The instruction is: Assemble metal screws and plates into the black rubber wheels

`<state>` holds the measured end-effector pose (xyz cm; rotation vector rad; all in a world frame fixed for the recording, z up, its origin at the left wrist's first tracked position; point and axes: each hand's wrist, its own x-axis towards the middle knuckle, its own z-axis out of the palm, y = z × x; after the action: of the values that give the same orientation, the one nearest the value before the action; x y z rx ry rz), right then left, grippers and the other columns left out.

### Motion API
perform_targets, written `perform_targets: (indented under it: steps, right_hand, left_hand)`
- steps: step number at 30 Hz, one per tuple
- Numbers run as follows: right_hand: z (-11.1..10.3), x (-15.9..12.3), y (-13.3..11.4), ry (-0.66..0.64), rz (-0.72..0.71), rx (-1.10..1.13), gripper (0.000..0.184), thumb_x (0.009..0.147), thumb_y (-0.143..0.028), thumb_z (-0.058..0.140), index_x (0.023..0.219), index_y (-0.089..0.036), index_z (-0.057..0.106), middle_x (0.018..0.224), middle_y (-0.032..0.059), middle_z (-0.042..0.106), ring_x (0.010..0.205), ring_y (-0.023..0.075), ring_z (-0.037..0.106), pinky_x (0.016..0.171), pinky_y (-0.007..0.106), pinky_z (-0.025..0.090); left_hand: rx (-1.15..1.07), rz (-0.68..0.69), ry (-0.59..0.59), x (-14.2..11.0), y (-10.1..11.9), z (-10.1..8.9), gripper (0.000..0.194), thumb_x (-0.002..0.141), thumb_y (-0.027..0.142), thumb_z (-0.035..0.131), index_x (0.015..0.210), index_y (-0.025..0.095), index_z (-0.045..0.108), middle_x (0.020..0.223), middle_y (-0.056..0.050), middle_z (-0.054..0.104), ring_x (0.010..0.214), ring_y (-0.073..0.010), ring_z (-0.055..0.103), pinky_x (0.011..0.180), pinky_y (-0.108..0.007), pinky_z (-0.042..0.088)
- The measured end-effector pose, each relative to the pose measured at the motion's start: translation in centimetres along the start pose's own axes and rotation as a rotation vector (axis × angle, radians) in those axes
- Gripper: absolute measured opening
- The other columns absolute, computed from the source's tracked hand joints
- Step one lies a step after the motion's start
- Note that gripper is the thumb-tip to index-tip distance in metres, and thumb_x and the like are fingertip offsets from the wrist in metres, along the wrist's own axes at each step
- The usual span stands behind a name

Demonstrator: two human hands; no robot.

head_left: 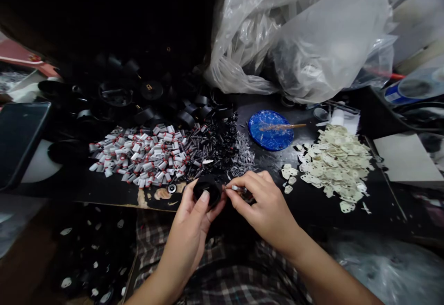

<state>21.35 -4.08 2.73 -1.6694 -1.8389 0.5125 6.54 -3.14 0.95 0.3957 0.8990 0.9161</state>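
My left hand [194, 222] is closed around a black round plastic cup-like part [209, 189], its hollow side facing up and toward me. The thumb presses on its near rim. My right hand [265, 201] pinches a small silvery metal piece [238, 188] between thumb and fingers, close to the right side of the black part. Whether the two touch I cannot tell. Just beyond my hands lie a heap of thin grey pins [243, 155] and a heap of small dark springs [204, 150]. A small black-and-white ring [171, 188] sits near the table edge.
Left is a pile of grey-white cylinders with red bands [145, 155]; behind are black round parts [151, 90]. A blue lid [270, 130] holds a wooden stick [282, 126]. Cream flat plates [338, 161] lie right. Plastic bags [305, 37] stand behind; a phone [22, 138] is far left.
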Motion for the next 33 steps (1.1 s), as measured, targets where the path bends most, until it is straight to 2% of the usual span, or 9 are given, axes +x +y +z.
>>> perform_targets:
  steps: [4, 7, 11, 16, 21, 24, 28, 31, 33]
  right_hand:
    - [-0.4, -0.1, -0.1, 0.015, 0.044, 0.088, 0.007, 0.087, -0.022, 0.058, 0.080, -0.020, 0.060, 0.076, -0.0007, 0.063, 0.070, 0.0147, 0.051, 0.070, 0.030, 0.035]
    - [-0.6, -0.1, -0.3, 0.029, 0.034, 0.142, 0.008, 0.087, -0.019, 0.057, 0.080, -0.020, 0.059, 0.075, -0.0006, 0.063, 0.070, 0.0144, 0.053, 0.070, 0.030, 0.037]
    - [-0.3, 0.0, -0.4, 0.039, -0.027, 0.021, 0.009, 0.085, -0.014, 0.054, 0.081, -0.019, 0.061, 0.074, -0.0004, 0.064, 0.067, 0.0136, 0.052, 0.072, 0.032, 0.034]
    - [-0.4, 0.1, -0.4, 0.033, -0.094, -0.063, 0.013, 0.084, -0.012, 0.051, 0.079, -0.018, 0.062, 0.070, -0.0004, 0.063, 0.064, 0.0132, 0.053, 0.070, 0.033, 0.032]
    - [-0.5, 0.3, -0.5, -0.042, -0.151, -0.141, 0.013, 0.085, -0.012, 0.052, 0.077, -0.017, 0.061, 0.067, -0.0007, 0.061, 0.062, 0.0131, 0.051, 0.069, 0.033, 0.030]
    - [-0.5, 0.2, -0.7, -0.068, -0.109, -0.154, 0.011, 0.085, -0.013, 0.053, 0.078, -0.017, 0.060, 0.071, -0.0003, 0.063, 0.067, 0.0135, 0.054, 0.071, 0.033, 0.030]
    - [-1.8, -0.6, -0.2, -0.106, -0.050, -0.098, 0.012, 0.089, -0.017, 0.052, 0.088, -0.019, 0.064, 0.079, -0.0007, 0.068, 0.073, 0.0130, 0.058, 0.074, 0.032, 0.032]
    - [-4.2, -2.4, 1.8, -0.020, 0.125, -0.123, 0.016, 0.091, -0.019, 0.050, 0.096, -0.021, 0.065, 0.086, 0.0006, 0.070, 0.079, 0.0147, 0.060, 0.076, 0.032, 0.036]
    - [-5.7, -3.8, 3.8, 0.045, 0.291, -0.278, 0.016, 0.091, -0.020, 0.050, 0.096, -0.022, 0.065, 0.090, 0.0026, 0.069, 0.079, 0.0172, 0.060, 0.075, 0.033, 0.038]
  left_hand:
    - [-0.012, 0.019, 0.005, 0.0, -0.1, 0.0, 0.018, 0.088, 0.029, 0.056, 0.107, 0.028, 0.058, 0.111, -0.001, 0.067, 0.110, -0.0178, 0.060, 0.098, -0.037, 0.047]
    - [0.034, -0.015, 0.030, -0.2, -0.2, -0.1, 0.026, 0.085, 0.032, 0.061, 0.110, 0.030, 0.059, 0.118, 0.000, 0.064, 0.115, -0.0187, 0.057, 0.098, -0.034, 0.047]
    - [0.087, -0.092, 0.045, -0.4, -0.7, -0.3, 0.035, 0.079, 0.034, 0.068, 0.112, 0.032, 0.058, 0.115, 0.002, 0.066, 0.113, -0.0179, 0.058, 0.094, -0.031, 0.050]
    - [0.154, -0.019, -0.054, -0.2, -1.0, -0.3, 0.029, 0.080, 0.031, 0.068, 0.108, 0.029, 0.060, 0.095, 0.003, 0.068, 0.103, -0.0165, 0.063, 0.093, -0.030, 0.050]
    - [0.371, 0.006, -0.106, 0.1, -0.2, -0.6, 0.027, 0.080, 0.030, 0.067, 0.106, 0.026, 0.061, 0.105, 0.000, 0.069, 0.105, -0.0171, 0.062, 0.095, -0.028, 0.048]
    - [0.427, -0.038, -0.099, 0.3, 0.1, -1.2, 0.031, 0.077, 0.031, 0.070, 0.107, 0.026, 0.061, 0.109, -0.001, 0.069, 0.107, -0.0176, 0.062, 0.093, -0.024, 0.049]
    - [0.328, -0.156, -0.034, 0.8, -0.1, -1.6, 0.037, 0.076, 0.033, 0.071, 0.110, 0.027, 0.059, 0.107, -0.001, 0.071, 0.103, -0.0195, 0.065, 0.088, -0.026, 0.054]
    - [0.198, -0.228, -0.006, 0.9, 0.0, -1.1, 0.036, 0.080, 0.035, 0.066, 0.113, 0.024, 0.057, 0.111, -0.004, 0.071, 0.103, -0.0225, 0.066, 0.092, -0.032, 0.053]
    - [0.138, -0.224, -0.018, 0.8, 0.1, -0.5, 0.034, 0.082, 0.035, 0.064, 0.113, 0.022, 0.058, 0.115, -0.006, 0.069, 0.107, -0.0247, 0.064, 0.096, -0.035, 0.051]
